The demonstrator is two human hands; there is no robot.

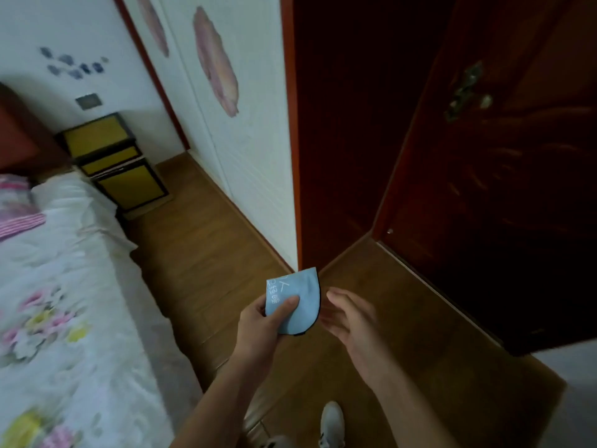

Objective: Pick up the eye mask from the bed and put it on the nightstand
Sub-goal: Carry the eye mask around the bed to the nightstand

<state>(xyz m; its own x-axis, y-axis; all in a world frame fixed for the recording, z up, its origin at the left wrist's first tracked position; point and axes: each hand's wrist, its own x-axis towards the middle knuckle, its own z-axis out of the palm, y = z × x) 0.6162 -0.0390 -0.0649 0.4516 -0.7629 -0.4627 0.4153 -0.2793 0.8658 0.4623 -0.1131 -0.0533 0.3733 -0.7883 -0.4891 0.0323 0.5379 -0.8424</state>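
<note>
A light blue eye mask [302, 302] with white writing and a dark edge is folded in my left hand [266, 321], thumb pressed on its front, held over the wooden floor. My right hand [349, 313] hovers just to the right of the mask with fingers apart, holding nothing. The yellow nightstand [97, 132] with black framing stands far off at the upper left, against the wall beside the head of the bed [58, 302]. The bed has a white floral cover and runs along the left side.
A white wardrobe [245, 130] with pink prints lines the right of the aisle. A dark red door [500, 189] stands open on the right. The wooden floor [200, 240] runs between bed and wardrobe toward the nightstand. My white shoes [331, 421] show at the bottom.
</note>
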